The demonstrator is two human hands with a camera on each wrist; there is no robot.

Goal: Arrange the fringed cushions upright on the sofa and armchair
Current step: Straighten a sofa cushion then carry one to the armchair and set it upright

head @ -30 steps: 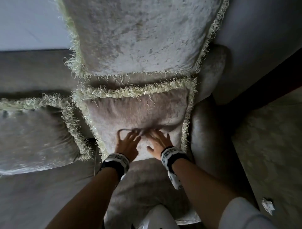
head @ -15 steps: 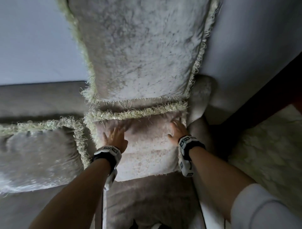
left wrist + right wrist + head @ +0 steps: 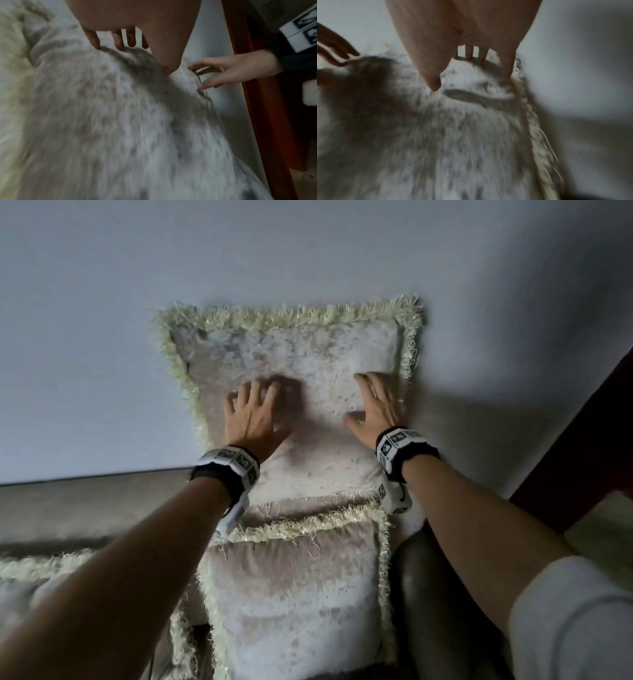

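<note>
A large pale velvet cushion (image 3: 294, 354) with cream fringe stands upright against the wall above the sofa back. My left hand (image 3: 255, 412) lies flat on its left half with spread fingers. My right hand (image 3: 375, 405) presses its right half near the fringe, fingers straight. In front of it and lower, a smaller fringed cushion (image 3: 294, 594) stands upright on the seat. A third fringed cushion (image 3: 20, 577) lies at the left edge. Both wrist views are blurred: the left hand (image 3: 120, 39) and the right hand (image 3: 481, 56) touch the velvet with extended fingers.
The brown sofa back (image 3: 85, 501) runs left along the pale wall (image 3: 137, 302). The sofa's rounded arm (image 3: 421, 594) is just right of the small cushion. A dark wooden piece (image 3: 589, 446) stands at the far right, pale carpet (image 3: 603, 542) below it.
Both hands moved up from the small front cushion onto the large rear cushion. The head view tilted upward, so the large cushion's top edge now shows.
</note>
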